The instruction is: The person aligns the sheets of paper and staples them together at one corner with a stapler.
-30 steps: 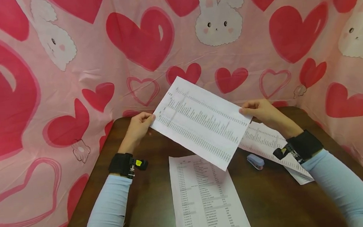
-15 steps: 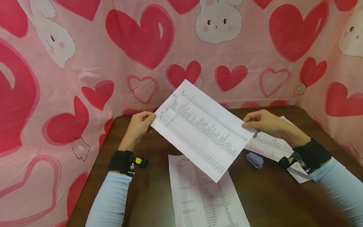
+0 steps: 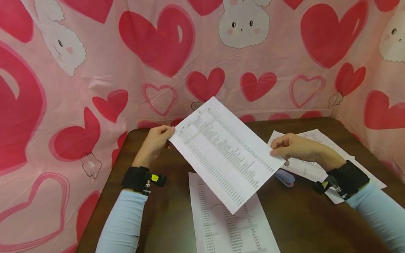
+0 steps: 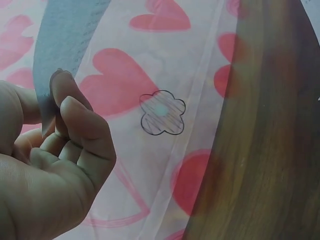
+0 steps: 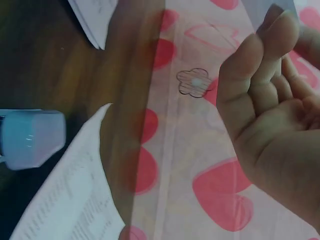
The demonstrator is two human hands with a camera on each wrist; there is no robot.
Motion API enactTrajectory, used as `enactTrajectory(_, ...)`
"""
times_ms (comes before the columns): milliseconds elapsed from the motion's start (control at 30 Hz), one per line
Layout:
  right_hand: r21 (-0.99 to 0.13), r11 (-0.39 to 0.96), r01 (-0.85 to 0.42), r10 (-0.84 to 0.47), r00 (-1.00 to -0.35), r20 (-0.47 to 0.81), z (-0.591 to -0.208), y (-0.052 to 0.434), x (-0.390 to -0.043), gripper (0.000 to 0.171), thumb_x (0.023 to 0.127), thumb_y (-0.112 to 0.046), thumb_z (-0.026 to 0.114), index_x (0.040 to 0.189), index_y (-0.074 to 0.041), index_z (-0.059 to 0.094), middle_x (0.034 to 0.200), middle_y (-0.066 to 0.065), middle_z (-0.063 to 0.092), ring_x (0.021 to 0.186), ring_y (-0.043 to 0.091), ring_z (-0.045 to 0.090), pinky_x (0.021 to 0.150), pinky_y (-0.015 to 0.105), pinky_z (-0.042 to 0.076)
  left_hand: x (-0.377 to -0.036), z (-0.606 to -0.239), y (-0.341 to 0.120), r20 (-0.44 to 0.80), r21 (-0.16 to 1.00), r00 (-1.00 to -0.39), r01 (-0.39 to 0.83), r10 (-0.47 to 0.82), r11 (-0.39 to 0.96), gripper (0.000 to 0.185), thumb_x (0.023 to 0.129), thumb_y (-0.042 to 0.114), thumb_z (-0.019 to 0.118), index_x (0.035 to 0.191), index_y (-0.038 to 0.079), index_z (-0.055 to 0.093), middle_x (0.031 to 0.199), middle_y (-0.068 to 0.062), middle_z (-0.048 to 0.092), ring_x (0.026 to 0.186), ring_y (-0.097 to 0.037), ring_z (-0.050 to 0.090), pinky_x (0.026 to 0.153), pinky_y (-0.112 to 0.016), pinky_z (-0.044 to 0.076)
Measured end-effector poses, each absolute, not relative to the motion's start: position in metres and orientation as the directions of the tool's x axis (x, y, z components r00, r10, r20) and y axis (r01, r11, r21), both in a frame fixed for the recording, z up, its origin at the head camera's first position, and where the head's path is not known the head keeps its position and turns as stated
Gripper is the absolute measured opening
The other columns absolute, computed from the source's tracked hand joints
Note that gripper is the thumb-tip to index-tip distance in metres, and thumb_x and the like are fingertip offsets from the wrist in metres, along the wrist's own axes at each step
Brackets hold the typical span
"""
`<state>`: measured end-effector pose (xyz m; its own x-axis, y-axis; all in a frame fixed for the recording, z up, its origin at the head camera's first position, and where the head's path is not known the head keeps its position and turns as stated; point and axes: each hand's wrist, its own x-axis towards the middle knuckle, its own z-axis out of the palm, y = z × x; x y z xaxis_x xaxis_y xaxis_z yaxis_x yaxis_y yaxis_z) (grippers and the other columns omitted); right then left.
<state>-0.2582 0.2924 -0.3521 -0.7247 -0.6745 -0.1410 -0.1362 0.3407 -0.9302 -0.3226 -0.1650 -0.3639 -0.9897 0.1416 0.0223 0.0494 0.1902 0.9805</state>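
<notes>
A printed sheet of paper (image 3: 226, 152) is held up in the air, tilted, between both hands. My left hand (image 3: 155, 142) pinches its left corner between thumb and fingers. At the right corner, my right hand (image 3: 300, 149) pinches the same sheet. In the left wrist view the left hand (image 4: 60, 160) grips the paper's edge (image 4: 65, 45); in the right wrist view the right hand (image 5: 275, 95) shows curled fingertips at the paper. Below the raised sheet, another printed sheet (image 3: 234, 244) lies flat on the table and is partly covered by it.
A purple-blue stapler (image 3: 285, 178) lies on the brown table (image 3: 160, 226), left of the right wrist. Further printed sheets (image 3: 328, 141) lie overlapping at the right, partly behind the right hand and forearm. A pink cloth with hearts and rabbits (image 3: 214, 57) hangs behind the table.
The held sheet has turned, its right side coming down and nearer as the right hand lowered. The left hand stays almost in place. More of the sheets at the right now show.
</notes>
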Motion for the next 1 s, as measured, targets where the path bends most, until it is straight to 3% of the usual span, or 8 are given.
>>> enactTrajectory(233,-0.939,0.308,-0.152,-0.759,-0.635,-0.146,-0.367,0.286,-0.257,0.013,0.097,-0.005,0.056,0.097,0.007,0.061,0.091,0.003,0.072,0.065,0.01,0.062,0.049,0.018,0.044,-0.325,-0.37,-0.164,-0.04,0.979,-0.987,-0.008,0.156,0.203,0.034,0.1,0.021,0.055,0.117,-0.009,0.059,0.072,0.006,0.064,0.057,-0.012,0.057,0.053,-0.025,0.049)
enactTrajectory(500,-0.919,0.368,-0.14,-0.724,-0.664,-0.188,-0.368,0.276,-0.257,0.021,0.098,-0.014,0.057,0.108,0.002,0.066,0.093,0.008,0.073,0.065,0.013,0.065,0.048,0.02,0.043,-0.323,-0.374,-0.16,-0.055,0.98,-0.976,-0.012,0.213,0.199,0.034,0.1,0.021,0.056,0.116,-0.008,0.061,0.075,0.003,0.065,0.059,-0.011,0.057,0.051,-0.022,0.047)
enactTrajectory(700,-0.922,0.36,-0.141,-0.706,-0.687,-0.171,-0.369,0.268,-0.262,0.021,0.1,-0.016,0.055,0.106,0.001,0.065,0.096,0.014,0.071,0.057,0.015,0.057,0.05,0.024,0.045,-0.32,-0.378,-0.153,-0.078,0.975,-0.96,-0.017,0.267,0.222,0.036,0.1,0.021,0.056,0.118,-0.01,0.059,0.073,0.003,0.064,0.055,-0.011,0.054,0.051,-0.022,0.047)
enactTrajectory(1000,-0.947,0.316,-0.049,-0.664,-0.725,-0.184,-0.378,0.261,-0.265,0.021,0.099,-0.016,0.056,0.101,0.003,0.064,0.096,0.011,0.072,0.065,0.016,0.063,0.05,0.024,0.043,-0.317,-0.378,-0.151,-0.091,0.966,-0.953,-0.015,0.288,0.257,0.036,0.099,0.026,0.058,0.117,-0.005,0.062,0.078,-0.001,0.064,0.059,-0.014,0.054,0.054,-0.023,0.047)
